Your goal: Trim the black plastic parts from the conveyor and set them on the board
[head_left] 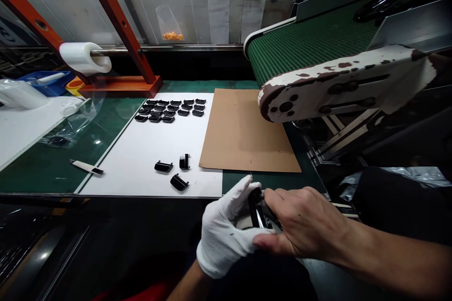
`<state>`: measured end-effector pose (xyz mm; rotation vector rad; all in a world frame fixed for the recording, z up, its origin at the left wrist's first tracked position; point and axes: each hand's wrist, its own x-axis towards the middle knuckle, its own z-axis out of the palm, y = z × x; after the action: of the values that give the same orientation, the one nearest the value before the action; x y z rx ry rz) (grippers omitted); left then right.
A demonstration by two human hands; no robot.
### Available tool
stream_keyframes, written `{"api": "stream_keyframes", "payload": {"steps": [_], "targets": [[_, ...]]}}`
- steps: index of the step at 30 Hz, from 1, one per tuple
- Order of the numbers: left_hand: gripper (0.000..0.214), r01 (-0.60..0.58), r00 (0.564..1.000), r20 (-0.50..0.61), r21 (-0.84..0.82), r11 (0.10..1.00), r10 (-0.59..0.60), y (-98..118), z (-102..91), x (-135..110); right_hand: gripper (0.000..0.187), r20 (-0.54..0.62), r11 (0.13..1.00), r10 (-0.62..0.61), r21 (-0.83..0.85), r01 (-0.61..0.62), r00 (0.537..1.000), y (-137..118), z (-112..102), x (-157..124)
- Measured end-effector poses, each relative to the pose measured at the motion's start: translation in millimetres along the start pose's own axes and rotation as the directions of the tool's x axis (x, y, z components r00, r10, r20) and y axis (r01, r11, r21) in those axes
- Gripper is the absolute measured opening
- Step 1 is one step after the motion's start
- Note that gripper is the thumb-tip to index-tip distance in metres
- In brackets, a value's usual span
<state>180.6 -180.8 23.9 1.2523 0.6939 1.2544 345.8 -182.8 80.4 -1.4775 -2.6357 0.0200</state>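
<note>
My left hand, in a white glove, is curled round a small glossy black plastic part just in front of the table's near edge. My bare right hand pinches the same part from the right, thumb underneath and fingers bent over it. Three loose black parts lie on the white sheet just beyond my hands. Several more black parts are laid out in neat rows at the sheet's far end.
A brown cardboard sheet lies right of the white sheet. A green conveyor belt with a worn white end frame overhangs the right side. At the left are a film roll on an orange stand, a blue bin and a small knife.
</note>
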Motion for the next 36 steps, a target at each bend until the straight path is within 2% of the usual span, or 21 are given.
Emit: {"api": "stream_keyframes", "payload": {"steps": [4, 13, 19, 24, 28, 31, 33, 35, 36], "targets": [[0.075, 0.019, 1.0, -0.018, 0.007, 1.0, -0.019, -0.9, 0.1, -0.4, 0.08, -0.049, 1.0, -0.023, -0.008, 0.023, 0.999, 0.3, 0.5, -0.1], [0.076, 0.064, 0.998, -0.028, 0.005, 0.998, -0.063, -3.4, -1.6, -3.8, 0.077, -0.058, 0.998, -0.048, 0.038, 0.05, 0.997, 0.1, 3.0, 0.4], [0.073, 0.02, 1.0, -0.022, -0.102, 0.995, -0.022, -5.7, -0.8, -2.1, 0.07, -0.088, 0.994, -0.094, 0.048, 0.098, 0.992, -0.9, 4.0, 1.1], [0.07, 0.038, 0.998, -0.047, -0.208, 0.977, -0.049, -6.2, 1.0, 1.2, 0.065, -0.208, 0.991, -0.123, 0.021, 0.131, 0.97, -4.9, 5.3, 4.1], [0.072, -0.023, 0.999, -0.042, -0.237, 0.971, 0.014, -1.1, 2.2, 3.0, 0.06, -0.39, 0.994, -0.107, -0.013, 0.111, 0.915, -8.4, 3.0, 7.8], [0.076, -0.047, 0.999, -0.028, -0.16, 0.986, 0.043, 2.3, -0.8, 3.1, 0.053, -0.449, 0.996, -0.04, 0.053, 0.071, 0.893, -8.8, 0.4, 5.2], [0.079, -0.07, 0.997, -0.013, -0.019, 0.997, 0.07, 3.2, -5.8, 3.1, 0.048, -0.436, 0.983, 0.045, 0.181, 0.039, 0.899, -8.0, 1.0, -1.6], [0.084, -0.109, 0.994, 0.01, 0.185, 0.977, 0.109, 3.5, -12.3, 3.6, 0.046, -0.36, 0.928, 0.188, 0.371, -0.045, 0.914, -7.9, 5.8, -11.7], [0.086, -0.127, 0.992, 0.022, 0.283, 0.951, 0.126, 3.5, -15.7, 4.0, 0.045, -0.288, 0.874, 0.267, 0.475, -0.105, 0.92, -8.7, 10.4, -17.2]]}}
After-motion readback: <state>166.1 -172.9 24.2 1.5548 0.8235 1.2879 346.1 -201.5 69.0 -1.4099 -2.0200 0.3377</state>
